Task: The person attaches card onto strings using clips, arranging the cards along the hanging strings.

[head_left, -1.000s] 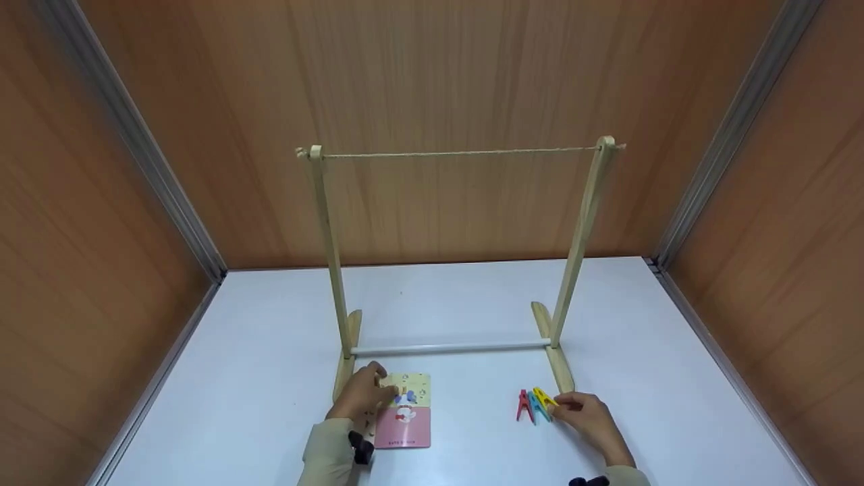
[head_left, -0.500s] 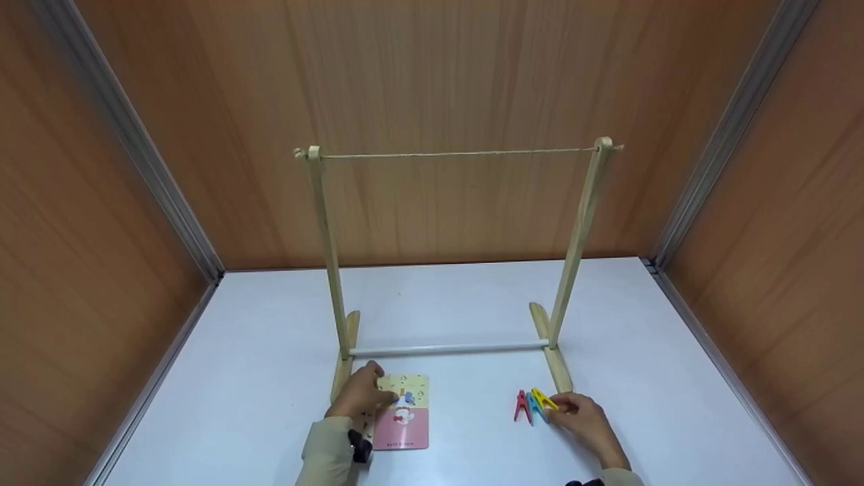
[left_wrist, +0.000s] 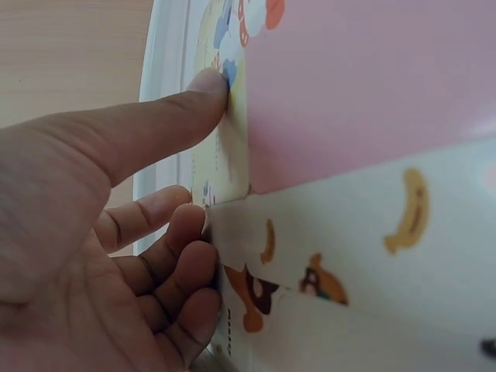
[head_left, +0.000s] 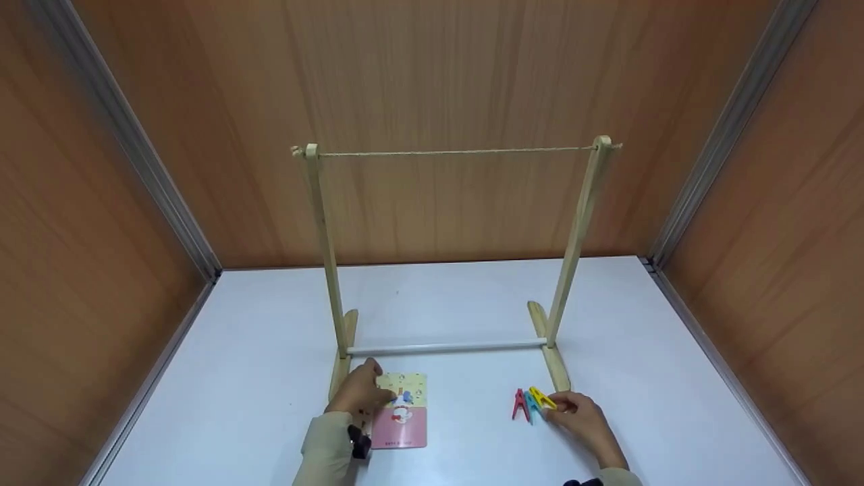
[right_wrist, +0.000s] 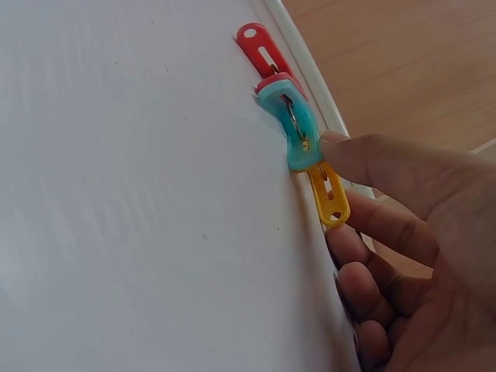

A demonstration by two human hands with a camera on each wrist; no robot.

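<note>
My left hand (head_left: 358, 393) is at the left side of a yellow-and-pink card (head_left: 399, 428), thumb on its face and fingers curled at its edge. In the left wrist view, the thumb of this hand (left_wrist: 101, 201) lies over the pink card (left_wrist: 349, 85), above a white piece with brown figures (left_wrist: 341, 209). The right hand (head_left: 586, 422) pinches a yellow clothespin (head_left: 542, 398), which touches a teal one (head_left: 532, 407) beside a red one (head_left: 519, 405). From the right wrist, this hand (right_wrist: 418, 232) has its thumb tip where the teal (right_wrist: 291, 124) and yellow (right_wrist: 329, 198) clothespins meet.
Behind the hands stands a wooden frame (head_left: 575, 250) with a string (head_left: 445, 152) across its top and a white rod (head_left: 445, 349) low down. It stands on a white table (head_left: 439, 304), with wood-grain panels (head_left: 445, 209) at the back and both sides.
</note>
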